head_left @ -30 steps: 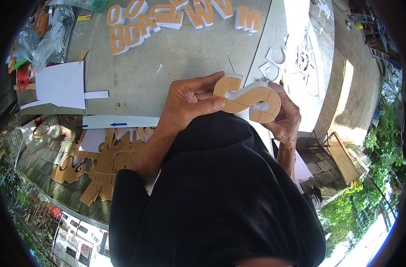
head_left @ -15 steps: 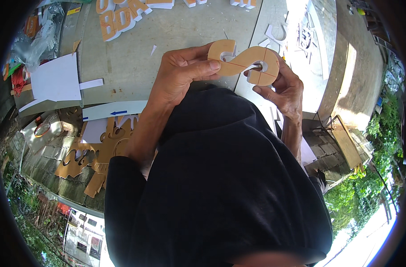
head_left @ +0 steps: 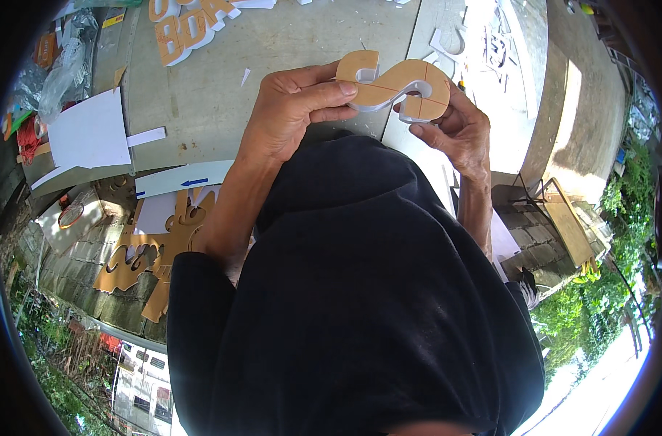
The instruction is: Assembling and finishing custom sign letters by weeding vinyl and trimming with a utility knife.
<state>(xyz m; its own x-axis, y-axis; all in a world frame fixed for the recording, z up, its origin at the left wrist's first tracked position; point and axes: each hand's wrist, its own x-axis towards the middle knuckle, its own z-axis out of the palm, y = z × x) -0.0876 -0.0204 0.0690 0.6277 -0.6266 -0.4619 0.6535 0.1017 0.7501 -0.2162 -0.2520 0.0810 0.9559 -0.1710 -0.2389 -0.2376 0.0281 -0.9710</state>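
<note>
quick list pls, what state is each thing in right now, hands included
curved block: held up, tan face showing, marked with red lines
left hand: closed on the block's left end, thumb on its face
right hand: at the block's right end, fingers partly hidden, grip unclear
letter-shaped blocks: on the table, tan faces showing
white sheet: lying flat
clear plastic: crumpled

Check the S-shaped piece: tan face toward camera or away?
Toward camera: the S-shaped piece shows its tan, red-lined face between left hand and right hand.
</note>
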